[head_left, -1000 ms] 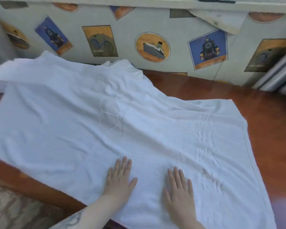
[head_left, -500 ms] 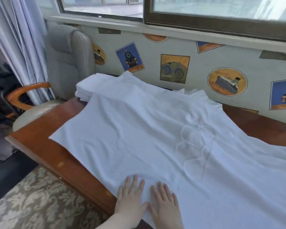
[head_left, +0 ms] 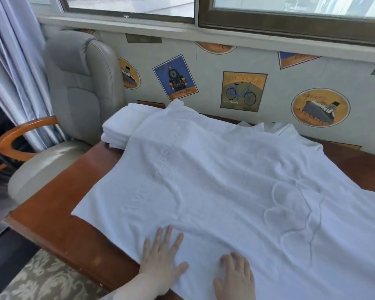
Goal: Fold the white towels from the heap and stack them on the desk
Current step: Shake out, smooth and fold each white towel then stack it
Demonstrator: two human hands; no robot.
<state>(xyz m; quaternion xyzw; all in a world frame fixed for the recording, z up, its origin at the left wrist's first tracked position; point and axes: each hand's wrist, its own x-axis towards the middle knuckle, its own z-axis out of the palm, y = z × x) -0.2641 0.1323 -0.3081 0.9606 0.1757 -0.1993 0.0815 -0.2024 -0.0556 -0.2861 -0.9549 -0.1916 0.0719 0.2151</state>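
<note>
Since half a second ago the two hands have slid apart along the near edge of the spread white towel [head_left: 225, 191], smoothing it for folding. The left hand [head_left: 160, 263] lies flat with fingers splayed; the right hand [head_left: 236, 276] presses with fingers slightly bent, gripping nothing. The towel covers the table [head_left: 59, 213], its far corner draped over the folded stack [head_left: 121, 126].

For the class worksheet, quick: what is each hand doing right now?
Left hand: open, flat on the spread towel.
Right hand: open, fingers slightly bent, resting on the same towel, holding nothing.
</note>
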